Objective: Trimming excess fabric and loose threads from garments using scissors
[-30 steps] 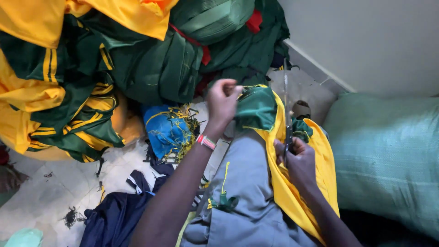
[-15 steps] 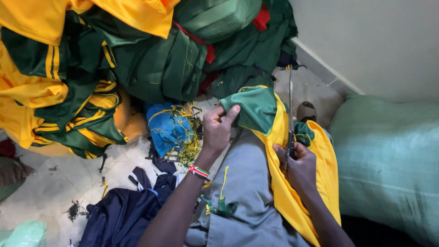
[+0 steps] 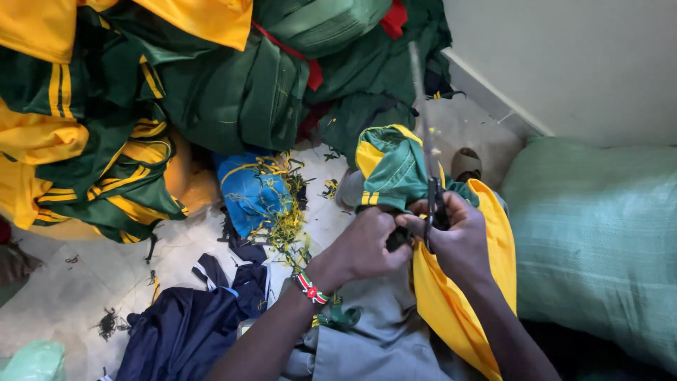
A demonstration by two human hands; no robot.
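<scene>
**Both hands meet at the green-and-yellow garment, scissors pointing away**

Taking the green-and-yellow garment [image 3: 395, 173] on the lap as the landmark: far to its left lies a heap of green and yellow clothes [image 3: 106, 141], and nearer on that side a blue bag [image 3: 250, 194] with a tangle of yellow-green thread trimmings [image 3: 289, 226] on the pale floor [image 3: 49, 303]. Below and left of the garment sits a dark navy cloth [image 3: 183, 331].

The left hand [image 3: 363, 247], a beaded wristband [image 3: 311, 288] at its wrist, is closed on a fold at the garment's near edge, fingers pressed together and pinching cloth; exactly what is nipped between them is hidden. Touching it on the right, the right hand [image 3: 458, 236] is wrapped shut around the handles of a pair of scissors [image 3: 427, 148]. The blades' long axis runs straight up and away from the body, across the garment, which lies just beyond both grips. The hands are about equally near; the left holds the fabric, the right the tool.

The garment's yellow part [image 3: 451, 303] drapes down over the grey-clad lap [image 3: 374, 339]. Right of it bulges a pale green woven sack [image 3: 599, 240], with a plain wall [image 3: 564, 56] behind, leaving tight room on that side.
</scene>
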